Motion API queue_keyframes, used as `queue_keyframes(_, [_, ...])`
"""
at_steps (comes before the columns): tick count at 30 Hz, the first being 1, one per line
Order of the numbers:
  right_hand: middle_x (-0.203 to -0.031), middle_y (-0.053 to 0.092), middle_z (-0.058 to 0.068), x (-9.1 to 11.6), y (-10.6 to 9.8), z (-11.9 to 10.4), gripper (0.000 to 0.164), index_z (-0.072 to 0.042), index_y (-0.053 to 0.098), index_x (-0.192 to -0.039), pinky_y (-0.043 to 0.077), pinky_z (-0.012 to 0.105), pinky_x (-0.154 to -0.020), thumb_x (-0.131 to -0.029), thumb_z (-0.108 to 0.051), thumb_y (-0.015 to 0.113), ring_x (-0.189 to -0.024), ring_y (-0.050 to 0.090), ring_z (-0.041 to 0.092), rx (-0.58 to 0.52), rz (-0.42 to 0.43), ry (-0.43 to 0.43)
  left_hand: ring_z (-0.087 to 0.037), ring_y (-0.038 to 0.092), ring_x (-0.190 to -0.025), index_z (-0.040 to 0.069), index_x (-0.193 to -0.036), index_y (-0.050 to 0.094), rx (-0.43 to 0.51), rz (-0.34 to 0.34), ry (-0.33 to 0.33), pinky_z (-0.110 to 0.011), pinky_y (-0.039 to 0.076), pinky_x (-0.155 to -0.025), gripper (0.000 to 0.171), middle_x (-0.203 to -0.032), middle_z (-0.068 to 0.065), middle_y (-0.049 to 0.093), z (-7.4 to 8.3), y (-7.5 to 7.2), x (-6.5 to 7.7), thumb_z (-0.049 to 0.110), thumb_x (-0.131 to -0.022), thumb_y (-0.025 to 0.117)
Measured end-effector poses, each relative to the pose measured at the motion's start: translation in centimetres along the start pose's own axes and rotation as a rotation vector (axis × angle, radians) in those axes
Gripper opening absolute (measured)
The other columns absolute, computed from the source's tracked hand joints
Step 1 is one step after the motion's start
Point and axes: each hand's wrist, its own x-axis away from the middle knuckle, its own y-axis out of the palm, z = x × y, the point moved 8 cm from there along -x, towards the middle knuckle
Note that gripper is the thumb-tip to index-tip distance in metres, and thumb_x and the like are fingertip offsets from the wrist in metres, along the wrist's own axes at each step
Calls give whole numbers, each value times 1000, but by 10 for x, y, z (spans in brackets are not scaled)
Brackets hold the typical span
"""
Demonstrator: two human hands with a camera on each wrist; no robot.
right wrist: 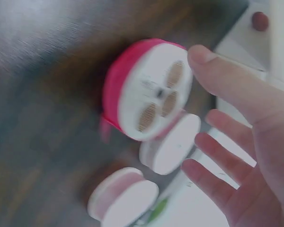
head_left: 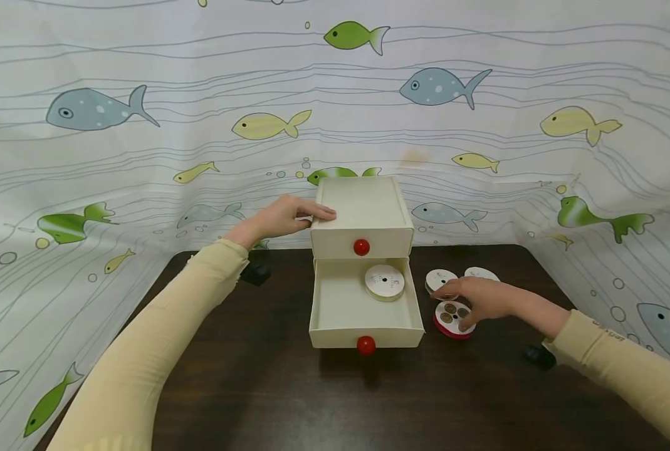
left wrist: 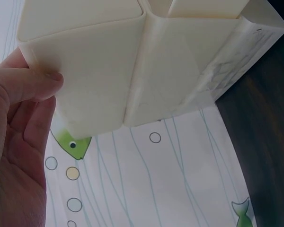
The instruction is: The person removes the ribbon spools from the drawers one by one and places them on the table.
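A cream drawer box (head_left: 363, 203) stands at the table's middle, its lower drawer (head_left: 335, 300) pulled out with a white ribbon spool (head_left: 384, 282) inside. My left hand (head_left: 281, 216) grips the box's upper left edge, fingers over the top; in the left wrist view the thumb (left wrist: 49, 85) presses the side wall. Right of the drawer, my right hand (head_left: 484, 297) hovers over several spools, its fingers spread. Nearest to it lies a spool of red ribbon (right wrist: 151, 92) with round holes in its white face. Two pale spools (right wrist: 173, 146) (right wrist: 128, 201) lie beside it.
The upper drawer, with its red knob (head_left: 361, 247), is closed. Another red knob (head_left: 366, 345) sits on the lower drawer's front. A fish-patterned sheet (head_left: 256, 62) hangs behind the dark table (head_left: 244, 388) and along its sides.
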Motion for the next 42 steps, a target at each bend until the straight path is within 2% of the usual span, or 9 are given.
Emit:
queue_keyframes(5, [-128,67,10,1,-31,-16,56,-7,63,-130,59,38,-85,-79,-20,82,-109,66,28,39,-13,-23,-21,56,-133,19,-128,69,-1,1,3,-25,40,-68,47,-137,0,64,0,0,-1,-8,-93,54])
queue_keyframes(11, [-114,70,-2,-6,-69,-48,43,-14,68,-122,57,29,-79,-82,-25,80,-96,64,11,107,-27,-106,-23,56,-134,19,-129,68,-14,-7,-4,-26,40,-68,47,-138,-2,63,1,0,-1,-8,-93,54])
queue_keyframes(17, [-101,70,-2,-23,-92,-89,30,-12,69,-113,56,30,-79,-84,-15,77,-90,63,12,105,-58,-193,-24,55,-134,19,-130,68,-21,-11,-5,-28,41,-70,47,-139,-2,63,1,-1,-1,-8,-93,54])
queue_keyframes(24, [-101,71,9,-54,-90,-125,31,-4,71,-113,56,29,-81,-83,-9,76,-89,63,17,132,-134,-201,-22,54,-135,20,-129,68,-23,-10,3,-29,43,-76,47,-138,0,63,1,0,-1,-7,-93,55])
queue_keyframes(29, [-103,72,11,-79,-81,-140,37,-2,69,-118,55,29,-79,-83,-11,77,-83,59,15,304,-241,-158,-23,55,-134,19,-129,68,-24,-8,3,-30,44,-77,48,-138,-1,63,1,0,1,-9,-93,54])
queue_keyframes(31, [-91,68,6,-90,-75,-142,31,-1,70,-113,49,25,-70,-84,-8,74,-76,50,12,360,-299,-141,-23,55,-134,20,-129,69,-20,-8,-4,-29,43,-74,48,-138,-1,63,1,-1,2,-8,-93,53])
queue_keyframes(34, [-90,64,4,-100,-67,-144,22,-2,69,-106,45,23,-67,-84,-3,70,-77,46,12,406,-375,-102,-21,56,-134,20,-129,68,-11,-11,-16,-28,40,-69,49,-138,0,63,0,0,2,-8,-93,52])
queue_keyframes(37, [-80,55,1,-106,-60,-143,8,-6,62,-86,39,21,-62,-83,0,67,-73,42,12,440,-423,-64,-20,56,-133,21,-130,68,-11,-16,-21,-27,38,-66,49,-139,0,62,0,1,2,-8,-93,51])
queue_keyframes(42, [-66,32,-3,-113,-53,-146,32,-14,43,-67,28,21,-52,-81,6,64,-62,32,11,444,-423,-60,-21,56,-133,20,-130,67,-18,-17,-5,-26,37,-66,50,-139,-1,62,2,0,2,-8,-93,50])
